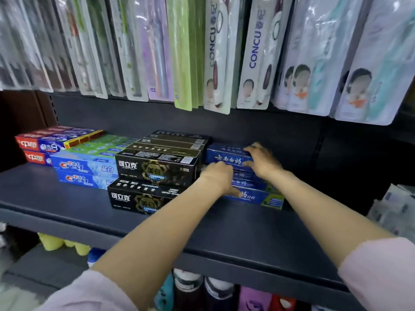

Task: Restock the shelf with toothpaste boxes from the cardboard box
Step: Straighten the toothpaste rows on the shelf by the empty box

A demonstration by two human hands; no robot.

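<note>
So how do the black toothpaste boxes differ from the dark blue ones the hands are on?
The black boxes carry gold and white print; the blue boxes carry white script. The black boxes stand untouched to the left, while the left hand and right hand both rest on the blue boxes. The front black box sits skewed; the front blue box also angles slightly. Both are long cartons, stacked lying flat on the same dark shelf.

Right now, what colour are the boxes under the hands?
Dark blue boxes, white writing; head view.

Both hands [238, 173] rest on stacked blue toothpaste boxes [226, 156] on the shelf [67, 205].
</note>
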